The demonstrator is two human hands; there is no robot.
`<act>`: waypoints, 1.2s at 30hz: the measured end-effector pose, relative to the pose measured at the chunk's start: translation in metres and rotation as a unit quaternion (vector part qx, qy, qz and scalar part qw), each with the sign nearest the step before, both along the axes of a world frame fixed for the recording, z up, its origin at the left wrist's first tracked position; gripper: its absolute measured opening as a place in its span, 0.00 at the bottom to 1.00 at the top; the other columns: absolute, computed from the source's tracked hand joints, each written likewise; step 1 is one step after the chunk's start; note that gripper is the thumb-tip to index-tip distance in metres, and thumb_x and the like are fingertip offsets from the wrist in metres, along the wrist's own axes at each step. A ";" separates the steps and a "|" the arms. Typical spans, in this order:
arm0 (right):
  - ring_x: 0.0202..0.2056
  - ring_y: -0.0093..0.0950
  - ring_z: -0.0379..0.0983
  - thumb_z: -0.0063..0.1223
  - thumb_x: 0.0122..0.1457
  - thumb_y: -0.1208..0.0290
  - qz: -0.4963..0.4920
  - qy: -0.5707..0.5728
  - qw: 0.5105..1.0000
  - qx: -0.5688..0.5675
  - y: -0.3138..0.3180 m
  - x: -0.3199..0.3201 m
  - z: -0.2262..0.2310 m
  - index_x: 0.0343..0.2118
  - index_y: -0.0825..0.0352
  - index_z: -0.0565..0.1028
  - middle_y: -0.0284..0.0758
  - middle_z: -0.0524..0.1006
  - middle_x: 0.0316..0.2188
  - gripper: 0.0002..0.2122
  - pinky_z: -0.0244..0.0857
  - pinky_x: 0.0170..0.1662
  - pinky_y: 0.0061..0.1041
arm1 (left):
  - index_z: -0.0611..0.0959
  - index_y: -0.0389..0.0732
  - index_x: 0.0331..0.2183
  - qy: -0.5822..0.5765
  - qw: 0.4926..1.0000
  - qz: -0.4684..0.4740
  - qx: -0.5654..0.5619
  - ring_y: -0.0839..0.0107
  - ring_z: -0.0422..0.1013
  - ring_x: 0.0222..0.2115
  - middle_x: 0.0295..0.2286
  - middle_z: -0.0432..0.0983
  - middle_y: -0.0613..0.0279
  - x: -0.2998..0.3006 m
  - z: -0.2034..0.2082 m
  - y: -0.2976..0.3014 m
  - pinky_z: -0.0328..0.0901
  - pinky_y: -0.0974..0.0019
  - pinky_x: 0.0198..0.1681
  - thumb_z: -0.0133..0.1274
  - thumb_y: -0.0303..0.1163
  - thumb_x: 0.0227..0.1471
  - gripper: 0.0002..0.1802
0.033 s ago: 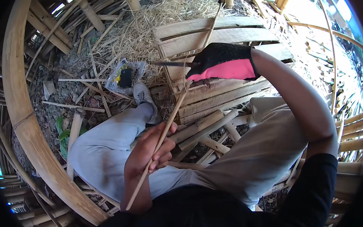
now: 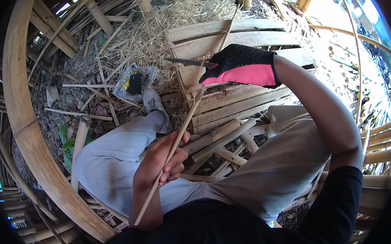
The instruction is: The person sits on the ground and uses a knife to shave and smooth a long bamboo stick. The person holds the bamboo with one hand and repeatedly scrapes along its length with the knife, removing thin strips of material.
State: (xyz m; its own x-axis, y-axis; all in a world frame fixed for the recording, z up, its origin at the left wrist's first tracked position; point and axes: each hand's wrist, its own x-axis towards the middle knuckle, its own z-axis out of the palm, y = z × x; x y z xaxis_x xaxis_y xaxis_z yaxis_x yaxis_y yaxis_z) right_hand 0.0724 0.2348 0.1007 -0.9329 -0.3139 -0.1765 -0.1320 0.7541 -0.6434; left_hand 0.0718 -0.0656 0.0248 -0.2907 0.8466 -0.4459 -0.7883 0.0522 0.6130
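Observation:
My bare left hand point(image 2: 162, 159) is closed around a thin bamboo strip point(image 2: 187, 119) that slants up and away from my lap. On my right hand point(image 2: 246, 68) is a black and pink glove, its fingers wrapped around a knife point(image 2: 185, 62) whose handle they hide. The dark blade points left and crosses the strip near its far part, above a slatted wooden crate point(image 2: 254, 39). Whether the edge cuts into the strip, I cannot tell. Beyond the glove, a thin length of bamboo point(image 2: 228, 30) reaches over the crate's slats.
Cut bamboo pieces point(image 2: 217, 136) lie between my legs beside the crate. A clear plastic bag point(image 2: 135, 82) with a black and yellow item rests left of my shoe point(image 2: 154, 102). Dry straw point(image 2: 161, 30) covers ground behind. A thick curved bamboo pole point(image 2: 37, 150) arches along the left.
The knife blade has risen slightly and tilts up more at its tip. My right hand has shifted a little upward; my left hand keeps nearly the same place.

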 end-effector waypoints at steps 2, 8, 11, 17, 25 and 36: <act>0.36 0.28 0.70 0.50 0.60 0.62 -0.016 -0.006 0.999 -0.031 0.000 0.006 -0.005 0.44 0.63 0.79 0.36 0.79 0.36 0.15 0.64 0.45 0.27 | 0.67 0.45 0.40 -0.017 1.000 -0.003 0.005 0.83 0.51 0.03 0.09 0.55 0.74 -0.003 -0.003 0.001 0.45 0.78 0.05 0.30 0.47 0.67 0.18; 0.43 0.37 0.75 0.60 0.52 0.49 -0.058 0.052 0.987 0.137 -0.007 -0.002 -0.037 0.46 0.60 0.77 0.41 0.79 0.40 0.23 0.67 0.48 0.32 | 0.65 0.44 0.40 -0.152 0.982 -0.003 0.115 0.83 0.53 0.03 0.08 0.55 0.73 -0.005 -0.012 0.000 0.46 0.79 0.04 0.29 0.44 0.68 0.15; 0.43 0.38 0.76 0.61 0.50 0.49 -0.041 0.275 0.950 0.139 0.009 -0.011 -0.058 0.43 0.58 0.78 0.39 0.79 0.40 0.22 0.68 0.47 0.33 | 0.65 0.44 0.40 -0.195 0.967 -0.010 0.164 0.83 0.54 0.03 0.09 0.57 0.73 -0.003 -0.008 0.002 0.47 0.78 0.04 0.29 0.43 0.68 0.14; 0.41 0.35 0.76 0.60 0.49 0.49 0.032 0.146 0.957 0.247 0.021 -0.013 -0.051 0.40 0.56 0.79 0.33 0.79 0.38 0.20 0.70 0.43 0.33 | 0.62 0.38 0.57 0.319 0.942 0.041 -0.093 0.74 0.74 0.31 0.24 0.74 0.62 -0.004 -0.007 0.030 0.68 0.74 0.27 0.41 0.37 0.64 0.23; 0.40 0.37 0.76 0.62 0.46 0.49 -0.052 0.173 0.975 0.128 0.022 -0.015 -0.058 0.40 0.58 0.79 0.37 0.79 0.36 0.21 0.69 0.42 0.33 | 0.79 0.36 0.45 0.348 0.931 0.058 -0.094 0.76 0.75 0.32 0.35 0.79 0.59 -0.058 -0.019 0.074 0.68 0.73 0.31 0.46 0.40 0.63 0.19; 0.42 0.35 0.77 0.61 0.47 0.51 -0.130 0.144 0.981 0.021 0.024 -0.009 -0.086 0.47 0.59 0.78 0.40 0.80 0.40 0.25 0.70 0.45 0.31 | 0.70 0.38 0.56 0.353 0.928 0.098 -0.061 0.66 0.78 0.40 0.46 0.76 0.52 -0.048 -0.022 0.101 0.75 0.72 0.22 0.44 0.36 0.62 0.22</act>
State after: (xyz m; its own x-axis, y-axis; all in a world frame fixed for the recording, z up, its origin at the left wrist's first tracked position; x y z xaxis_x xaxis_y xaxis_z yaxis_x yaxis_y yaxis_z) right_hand 0.0632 0.2590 0.0150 -0.9936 -0.0561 0.0981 -0.1027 0.8110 -0.5760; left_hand 0.0242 0.0356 0.0032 -0.6898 0.7027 -0.1745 -0.1934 0.0535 0.9797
